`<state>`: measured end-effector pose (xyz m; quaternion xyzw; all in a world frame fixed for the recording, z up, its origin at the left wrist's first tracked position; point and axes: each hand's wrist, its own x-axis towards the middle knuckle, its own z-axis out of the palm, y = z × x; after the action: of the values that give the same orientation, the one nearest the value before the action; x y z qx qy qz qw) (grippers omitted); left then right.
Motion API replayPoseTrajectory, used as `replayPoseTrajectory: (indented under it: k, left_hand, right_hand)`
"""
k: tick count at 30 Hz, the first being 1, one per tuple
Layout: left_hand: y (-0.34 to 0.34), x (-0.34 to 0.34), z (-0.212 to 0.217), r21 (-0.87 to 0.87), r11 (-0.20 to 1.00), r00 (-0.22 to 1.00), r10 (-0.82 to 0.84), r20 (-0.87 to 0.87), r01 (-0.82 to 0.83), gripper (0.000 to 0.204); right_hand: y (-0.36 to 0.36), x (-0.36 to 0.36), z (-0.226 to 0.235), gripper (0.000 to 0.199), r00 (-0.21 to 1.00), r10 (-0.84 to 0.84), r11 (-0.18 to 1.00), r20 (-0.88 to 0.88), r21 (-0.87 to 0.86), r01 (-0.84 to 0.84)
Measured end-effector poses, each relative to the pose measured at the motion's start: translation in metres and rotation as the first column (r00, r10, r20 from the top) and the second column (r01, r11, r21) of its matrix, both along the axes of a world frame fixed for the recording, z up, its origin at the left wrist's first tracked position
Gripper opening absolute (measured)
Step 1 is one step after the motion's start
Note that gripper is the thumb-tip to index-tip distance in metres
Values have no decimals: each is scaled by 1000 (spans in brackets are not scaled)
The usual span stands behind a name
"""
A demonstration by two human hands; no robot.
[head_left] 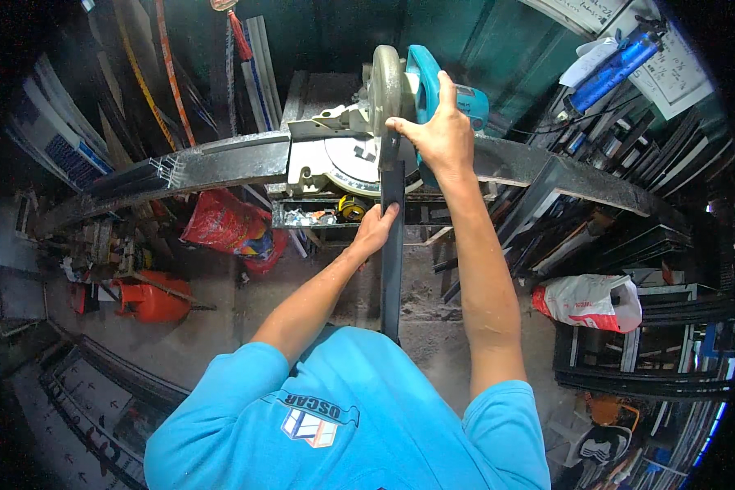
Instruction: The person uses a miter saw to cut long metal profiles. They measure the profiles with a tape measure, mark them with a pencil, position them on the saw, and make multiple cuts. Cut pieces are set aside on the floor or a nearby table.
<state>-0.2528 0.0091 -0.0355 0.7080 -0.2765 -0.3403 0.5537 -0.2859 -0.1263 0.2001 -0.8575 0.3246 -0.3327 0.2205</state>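
A long dark metal profile bar [392, 269] runs from my chest up to a teal mitre saw [400, 90] on a dusty workbench. My left hand [374, 230] grips the bar's left side about midway along it. My right hand [437, 131] is up at the saw, fingers closed over the bar's far end beside the saw's round blade guard [386, 86] and teal motor housing. The saw's white turntable base [347, 159] lies just left of the bar. My blue shirt fills the lower middle of the view.
A long grey support rail [220, 163] extends left and right of the saw. A red bag [233, 229] and a red canister [151, 298] sit on the floor at left. Stacked dark metal profiles [629, 237] and a white-and-red bag [592, 300] crowd the right.
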Motion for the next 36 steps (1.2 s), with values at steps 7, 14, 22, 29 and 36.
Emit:
replayPoseTrajectory:
  k: [7,14,22,29,36]
  left_hand:
    - [-3,4,-12,14,1000,1000,-11,21,11,57]
    - [-6,4,-20,1,1000,1000,1,20,-1,58]
    - [1,10,-27,-127,992,988,-3,-157,-17,57]
    - [50,10,21,-255,916,927,233,-294,-311,57]
    - [152,72,37,-101,529,419,526,-740,-842,79]
  right_hand:
    - [0,1,3,115,1000,2,1000,-2,-2,-2]
    - [-14,9,24,116,999,13,1000,-49,-8,-13]
    - [-44,52,55,104,998,37,984,-51,-171,-45]
    - [-87,66,64,129,988,40,987,-150,-150,-63]
    - [11,2,63,45,832,509,779,220,-528,-337]
